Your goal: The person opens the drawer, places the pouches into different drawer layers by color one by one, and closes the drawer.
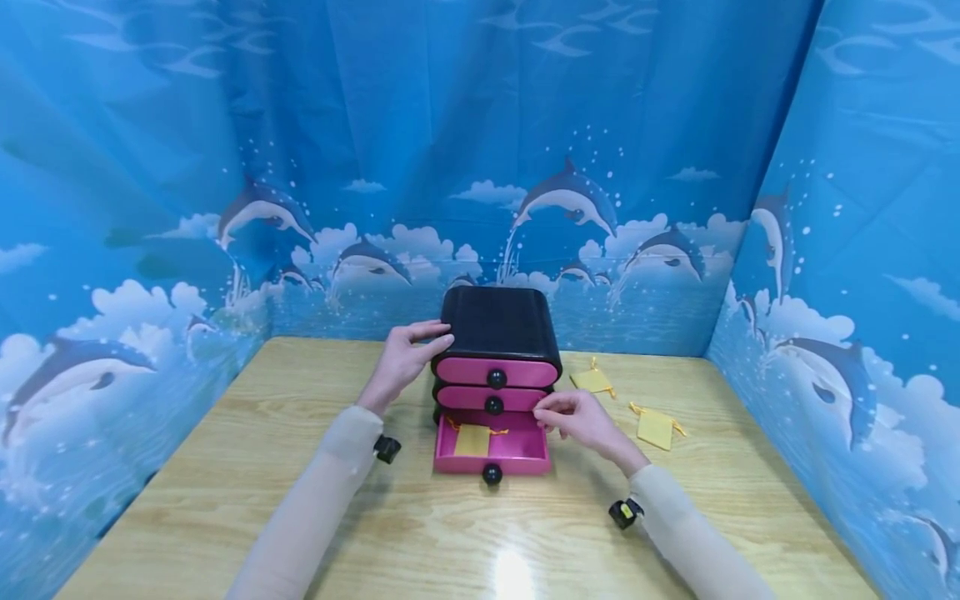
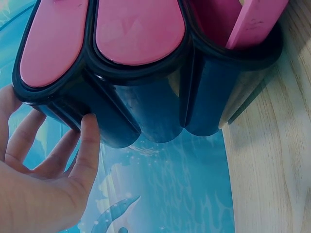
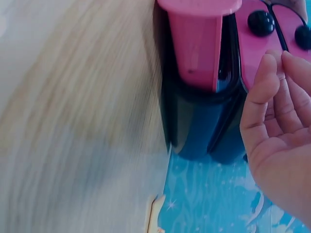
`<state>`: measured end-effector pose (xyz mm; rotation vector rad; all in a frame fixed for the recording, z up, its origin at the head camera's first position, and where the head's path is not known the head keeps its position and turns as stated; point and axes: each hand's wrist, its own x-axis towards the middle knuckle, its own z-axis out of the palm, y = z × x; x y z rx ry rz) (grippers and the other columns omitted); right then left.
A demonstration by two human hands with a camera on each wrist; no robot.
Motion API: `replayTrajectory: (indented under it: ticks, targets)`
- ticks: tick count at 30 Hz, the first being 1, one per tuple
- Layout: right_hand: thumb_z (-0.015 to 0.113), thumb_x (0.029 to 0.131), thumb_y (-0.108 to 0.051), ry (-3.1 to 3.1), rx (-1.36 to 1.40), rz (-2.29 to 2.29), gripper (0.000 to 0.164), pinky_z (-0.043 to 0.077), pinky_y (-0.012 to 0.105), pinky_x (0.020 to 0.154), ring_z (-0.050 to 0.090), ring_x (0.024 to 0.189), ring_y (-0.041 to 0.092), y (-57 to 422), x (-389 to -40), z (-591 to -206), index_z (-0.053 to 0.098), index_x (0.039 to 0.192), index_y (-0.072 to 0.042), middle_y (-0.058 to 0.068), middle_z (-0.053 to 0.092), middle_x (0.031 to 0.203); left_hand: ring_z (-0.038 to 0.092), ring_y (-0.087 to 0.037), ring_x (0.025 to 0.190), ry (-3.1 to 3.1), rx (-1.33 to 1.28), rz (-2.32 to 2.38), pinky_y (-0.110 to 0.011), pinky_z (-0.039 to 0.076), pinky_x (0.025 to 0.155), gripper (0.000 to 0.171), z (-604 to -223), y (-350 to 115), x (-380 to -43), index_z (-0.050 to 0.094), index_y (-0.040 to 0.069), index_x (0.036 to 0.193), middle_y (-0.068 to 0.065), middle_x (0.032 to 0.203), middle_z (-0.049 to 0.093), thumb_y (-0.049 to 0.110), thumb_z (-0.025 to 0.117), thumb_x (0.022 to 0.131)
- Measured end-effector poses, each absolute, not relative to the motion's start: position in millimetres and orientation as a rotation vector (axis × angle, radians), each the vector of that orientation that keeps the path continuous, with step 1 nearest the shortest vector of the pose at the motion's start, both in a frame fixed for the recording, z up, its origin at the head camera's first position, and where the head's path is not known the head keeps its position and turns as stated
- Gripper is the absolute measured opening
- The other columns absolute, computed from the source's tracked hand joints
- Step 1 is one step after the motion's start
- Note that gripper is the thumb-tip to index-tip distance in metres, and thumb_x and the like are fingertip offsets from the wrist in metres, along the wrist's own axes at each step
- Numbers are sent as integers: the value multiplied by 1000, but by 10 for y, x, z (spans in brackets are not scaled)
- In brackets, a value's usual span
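Note:
A small black cabinet (image 1: 498, 321) with three pink drawers and round black knobs stands on the table. Its bottom drawer (image 1: 517, 467) is pulled out, and a yellow drawstring pouch (image 1: 472, 440) lies in its left part. The top drawer (image 1: 465, 371) and middle drawer (image 1: 461, 397) are in. My left hand (image 1: 405, 358) rests against the cabinet's upper left side; in the left wrist view its fingers (image 2: 90, 141) touch the black casing. At the right end of the middle drawer, my right hand (image 1: 581, 421) has its fingertips gathered, with nothing visible between them.
Two more yellow drawstring pouches lie right of the cabinet: one pouch (image 1: 592, 381) farther back, another pouch (image 1: 656, 429) nearer. The wooden table (image 1: 360, 533) ends at a blue dolphin-print curtain (image 1: 390, 167) at the back and sides.

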<state>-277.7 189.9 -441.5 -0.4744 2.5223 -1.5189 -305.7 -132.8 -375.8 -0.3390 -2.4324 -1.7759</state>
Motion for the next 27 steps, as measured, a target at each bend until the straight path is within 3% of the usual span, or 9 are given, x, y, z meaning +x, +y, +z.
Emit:
replayTrajectory:
  ticks: [9,12,18,27]
  targets:
    - [72,90,-31,2555,-434,-1497,29,55,40,62,65,83,39,2144,-2852,-4476,73,107,-7,20,72,95,34,-27,145,-2441,-341,-1771,-51,39,111,47,-3753,-1320,-3051,66,19,128,-6,150,48,44,71,89]
    - [73,89,-29,2576,-421,-1469,28,55,39,62,63,79,35,2225,-2865,-4476,73,107,-8,17,72,96,34,-27,144,-2434,-341,-1776,-51,40,110,46,-3752,-1314,-3054,66,19,128,-8,150,47,43,71,89]
    - [72,90,-20,2597,-464,-1430,31,57,42,67,64,84,22,2406,-2894,-4478,69,113,1,12,72,105,34,-27,144,-2431,-349,-1770,-52,39,111,47,-3761,-1317,-3065,66,18,128,-8,150,48,43,71,89]
    - [70,92,-21,2591,-429,-1403,34,57,42,72,65,93,22,2644,-2930,-4491,67,116,2,14,70,111,35,-27,144,-2430,-338,-1768,-51,40,110,47,-3765,-1322,-3065,66,19,128,-6,149,49,44,71,89]
